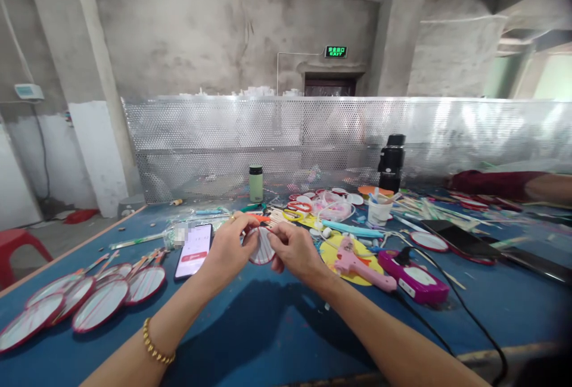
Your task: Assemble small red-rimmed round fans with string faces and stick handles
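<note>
In front of me, a small round white hand fan (261, 251) with a dark red rim is held up between both hands, above the blue table. My left hand (231, 245) pinches its left edge, while my right hand (294, 248) grips its upper right edge with thumb and fingers. An orange piece (260, 218) shows just behind the fan's top; whether it belongs to the fan I cannot tell. To the left lies a loose pile of similar red-rimmed round fans (100, 305) with stick handles. A lit phone (193, 254) rests beside my left hand.
A pink glue gun (363, 268) lies on a yellow disc (328, 251), beside a purple power strip (415, 279) with black cords. Behind are scissors (294, 214), a white cup (379, 213), a green bottle (256, 184) and a black flask (392, 163). Another person's sleeve (491, 187) reaches in at right.
</note>
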A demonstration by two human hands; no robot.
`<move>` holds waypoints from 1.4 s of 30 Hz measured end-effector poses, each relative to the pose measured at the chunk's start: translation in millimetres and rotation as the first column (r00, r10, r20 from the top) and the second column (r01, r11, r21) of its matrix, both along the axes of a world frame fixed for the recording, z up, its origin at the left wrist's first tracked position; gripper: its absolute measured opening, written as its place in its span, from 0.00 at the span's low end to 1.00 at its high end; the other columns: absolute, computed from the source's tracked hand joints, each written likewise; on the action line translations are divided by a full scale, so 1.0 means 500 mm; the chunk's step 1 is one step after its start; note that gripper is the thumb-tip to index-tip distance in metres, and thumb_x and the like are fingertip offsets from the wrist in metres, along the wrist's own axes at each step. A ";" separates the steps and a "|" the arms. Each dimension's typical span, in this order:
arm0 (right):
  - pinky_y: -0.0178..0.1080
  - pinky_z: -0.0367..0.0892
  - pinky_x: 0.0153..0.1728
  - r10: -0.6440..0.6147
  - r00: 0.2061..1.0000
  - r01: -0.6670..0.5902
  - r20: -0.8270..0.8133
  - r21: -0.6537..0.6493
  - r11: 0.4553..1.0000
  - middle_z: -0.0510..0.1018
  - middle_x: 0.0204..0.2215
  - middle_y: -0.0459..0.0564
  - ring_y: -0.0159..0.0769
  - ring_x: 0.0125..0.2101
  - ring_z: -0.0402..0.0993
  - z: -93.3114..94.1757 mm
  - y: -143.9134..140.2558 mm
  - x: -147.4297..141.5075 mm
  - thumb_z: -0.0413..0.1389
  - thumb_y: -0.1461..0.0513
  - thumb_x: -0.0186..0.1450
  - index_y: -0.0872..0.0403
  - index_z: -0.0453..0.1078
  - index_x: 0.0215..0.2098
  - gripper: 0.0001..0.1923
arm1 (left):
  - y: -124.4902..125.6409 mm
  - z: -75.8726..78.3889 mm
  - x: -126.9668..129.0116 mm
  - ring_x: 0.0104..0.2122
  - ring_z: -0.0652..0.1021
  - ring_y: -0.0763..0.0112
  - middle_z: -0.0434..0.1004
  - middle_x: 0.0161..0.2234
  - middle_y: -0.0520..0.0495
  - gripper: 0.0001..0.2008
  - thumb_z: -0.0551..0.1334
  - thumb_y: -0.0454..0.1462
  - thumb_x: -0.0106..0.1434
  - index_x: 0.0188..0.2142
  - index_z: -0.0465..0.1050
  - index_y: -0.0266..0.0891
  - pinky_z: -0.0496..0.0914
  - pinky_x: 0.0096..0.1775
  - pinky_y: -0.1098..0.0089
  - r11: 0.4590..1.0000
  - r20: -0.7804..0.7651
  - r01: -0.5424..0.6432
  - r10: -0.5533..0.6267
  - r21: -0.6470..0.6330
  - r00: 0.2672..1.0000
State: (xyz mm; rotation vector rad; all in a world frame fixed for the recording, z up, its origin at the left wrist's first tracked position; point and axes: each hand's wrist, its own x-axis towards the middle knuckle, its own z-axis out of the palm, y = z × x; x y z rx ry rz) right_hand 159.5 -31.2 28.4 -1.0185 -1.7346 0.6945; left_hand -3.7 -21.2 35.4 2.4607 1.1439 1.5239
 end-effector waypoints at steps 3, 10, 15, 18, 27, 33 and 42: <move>0.28 0.62 0.11 -0.010 1.000 0.010 0.017 0.004 1.000 0.69 0.09 0.39 0.30 0.10 0.69 -0.001 -0.001 -0.001 0.50 0.59 0.64 0.53 0.64 0.26 0.09 | 0.001 -0.003 0.001 0.34 0.72 0.70 0.72 0.32 0.50 0.06 0.57 0.30 0.59 0.34 0.70 0.39 0.65 0.37 0.70 1.000 0.000 -0.014 0.014 -0.004 1.000; 0.28 0.62 0.11 -0.047 0.997 0.047 0.055 0.008 0.999 0.70 0.10 0.38 0.30 0.10 0.70 0.003 -0.006 -0.005 0.50 0.62 0.63 0.52 0.63 0.25 0.09 | 0.003 -0.006 0.004 0.34 0.72 0.69 0.72 0.33 0.50 0.05 0.57 0.30 0.58 0.33 0.69 0.39 0.65 0.37 0.68 0.999 -0.012 -0.051 0.051 -0.013 0.999; 0.29 0.64 0.11 -0.021 1.000 0.021 0.011 -0.011 1.000 0.69 0.10 0.39 0.31 0.11 0.70 0.003 -0.002 -0.002 0.50 0.60 0.63 0.52 0.64 0.26 0.08 | -0.009 0.009 0.002 0.35 0.72 0.70 0.74 0.35 0.48 0.07 0.56 0.31 0.59 0.37 0.70 0.38 0.66 0.38 0.68 0.998 0.050 -0.018 0.021 -0.060 0.999; 0.30 0.65 0.11 0.006 0.999 -0.008 -0.047 -0.042 0.999 0.69 0.10 0.39 0.32 0.11 0.71 0.003 0.001 0.000 0.51 0.60 0.62 0.53 0.65 0.28 0.06 | -0.007 0.020 -0.005 0.33 0.73 0.71 0.75 0.35 0.48 0.09 0.54 0.35 0.61 0.38 0.71 0.38 0.67 0.37 0.69 0.982 0.175 0.054 -0.022 -0.180 0.984; 0.28 0.61 0.10 -0.058 0.995 0.057 -0.086 -0.010 0.998 0.68 0.11 0.38 0.31 0.11 0.70 0.000 0.020 0.013 0.48 0.57 0.64 0.54 0.66 0.34 0.10 | 0.003 0.017 -0.010 0.17 0.70 0.72 0.71 0.17 0.52 0.13 0.53 0.42 0.63 0.29 0.70 0.38 0.65 0.21 0.72 0.820 0.203 0.268 -0.188 -0.506 0.961; 0.30 0.61 0.13 -0.054 0.998 0.056 -0.034 0.074 0.996 0.69 0.14 0.39 0.30 0.12 0.68 0.001 0.019 0.017 0.50 0.59 0.64 0.52 0.67 0.36 0.07 | -0.004 0.013 -0.006 0.17 0.73 0.72 0.72 0.17 0.54 0.08 0.54 0.39 0.63 0.28 0.65 0.40 0.67 0.23 0.72 0.876 0.162 0.196 -0.137 -0.441 0.977; 0.31 0.57 0.20 -0.262 0.964 0.259 -0.052 0.421 0.869 0.70 0.21 0.43 0.27 0.18 0.59 0.020 -0.004 0.015 0.55 0.61 0.61 0.54 0.70 0.28 0.05 | 0.001 -0.010 -0.001 0.32 0.74 0.69 0.75 0.29 0.49 0.07 0.53 0.33 0.65 0.32 0.68 0.40 0.65 0.33 0.71 0.994 -0.077 -0.082 0.088 0.077 0.993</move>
